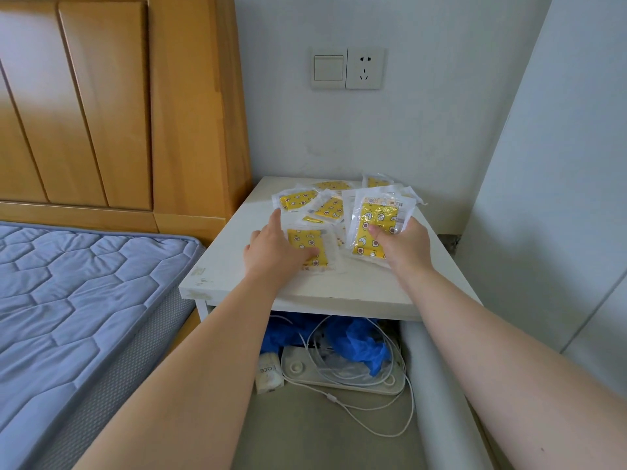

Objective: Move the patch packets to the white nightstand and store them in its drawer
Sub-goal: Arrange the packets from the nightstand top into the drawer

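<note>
Patch packets point(325, 206) lie scattered over the tabletop point(356, 290), hemmed by headboard point(196, 130) and wall point(424, 130), its front edge bare. The left hand point(276, 254), fingers straight, presses one packet point(307, 240) flat; the right hand point(403, 245) grips a tilted bunch point(373, 215), long axis pointing up and away.

a person's left hand point(278, 254) rests flat on one yellow patch packet point(309, 244) near the front edge of a white nightstand point(234, 266), while the right hand point(402, 247) grips a bunch of packets point(375, 218) tilted up off the top. loose packets point(327, 206) lie scattered toward the back edge. blue plastic point(356, 340) and white cables point(339, 368) sit below the front edge; a bed point(84, 300) adjoins the left edge.
</note>
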